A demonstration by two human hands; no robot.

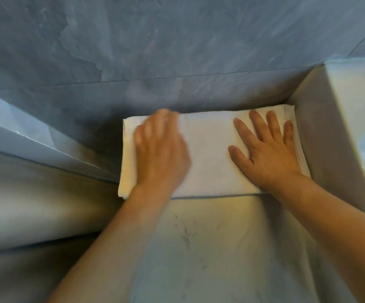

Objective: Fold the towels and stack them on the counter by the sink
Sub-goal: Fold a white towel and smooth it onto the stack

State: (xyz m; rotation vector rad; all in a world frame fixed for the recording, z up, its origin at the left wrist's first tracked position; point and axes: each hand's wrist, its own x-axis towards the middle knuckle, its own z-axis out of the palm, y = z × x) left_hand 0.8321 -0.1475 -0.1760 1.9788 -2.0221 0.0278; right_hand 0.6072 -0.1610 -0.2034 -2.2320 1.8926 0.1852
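A folded white towel (210,154) lies flat on the marble counter (210,248), pushed back against the blue-grey wall. Layered edges show at its left side. My left hand (161,149) rests on the towel's left half, blurred, its fingers reaching the far edge. My right hand (266,149) lies flat on the right half with fingers spread and straight, pressing the cloth down. Neither hand grips anything.
The white outer wall of a sink basin (321,127) rises right beside the towel's right edge. A blue-grey tiled wall (177,51) stands behind. A ledge (35,145) runs along the left, with a lower surface below it.
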